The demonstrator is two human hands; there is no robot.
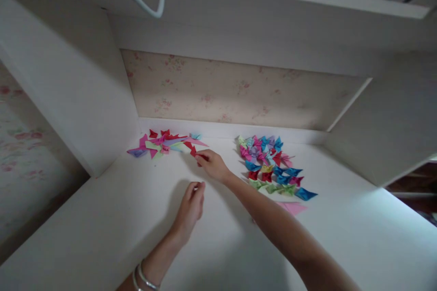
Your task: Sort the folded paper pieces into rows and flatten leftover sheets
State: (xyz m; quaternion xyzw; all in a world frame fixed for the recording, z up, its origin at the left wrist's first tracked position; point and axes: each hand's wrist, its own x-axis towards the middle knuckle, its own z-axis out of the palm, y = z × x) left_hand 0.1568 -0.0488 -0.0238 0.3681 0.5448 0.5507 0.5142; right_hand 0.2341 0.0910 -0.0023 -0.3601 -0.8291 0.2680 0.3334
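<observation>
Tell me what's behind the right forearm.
Part of a pink paper shows beyond the forearm, on the white tabletop; the rest, and anything else directly behind, is covered.

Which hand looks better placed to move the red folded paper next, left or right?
Probably the right hand: it already pinches the red folded paper at the edge of the colourful paper pile. The left hand is curled nearer the person, apart from that piece.

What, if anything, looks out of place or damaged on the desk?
The pink paper lies apart, below the rows of folded papers in the picture. The left pile overlaps untidily, unlike those rows. No damage is discernible.
</observation>
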